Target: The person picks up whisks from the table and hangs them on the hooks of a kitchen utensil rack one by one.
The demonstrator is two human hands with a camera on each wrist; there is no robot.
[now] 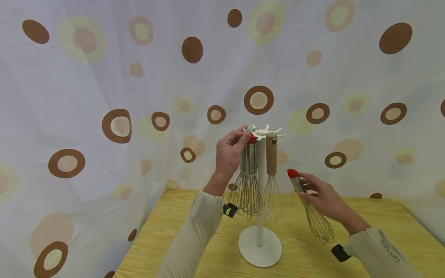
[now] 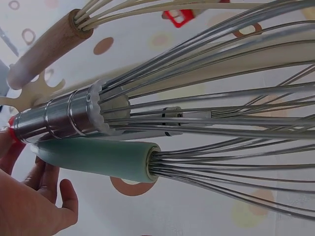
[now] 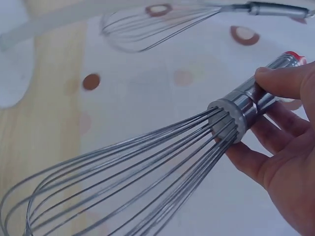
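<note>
My left hand (image 1: 227, 154) pinches the red top end of a metal-handled whisk (image 1: 252, 158) at the hooks of a white hanging rack (image 1: 245, 251); whether it hangs from a hook I cannot tell. Right beside it is a green-handled whisk (image 2: 98, 158), behind my left fingers. A wooden-handled whisk (image 1: 271, 156) hangs on the rack's near side. To the right of the rack, my right hand (image 1: 325, 197) grips a second metal-handled whisk (image 3: 248, 96) with a red tip. It is tilted, red end up and to the left, wires down and to the right.
The rack's round base stands on a wood-grain table (image 1: 375, 220). Behind it hangs a pale curtain (image 1: 194, 23) with brown and cream dots. Another slim whisk (image 3: 278, 10) with a black-banded handle shows past the post in the right wrist view.
</note>
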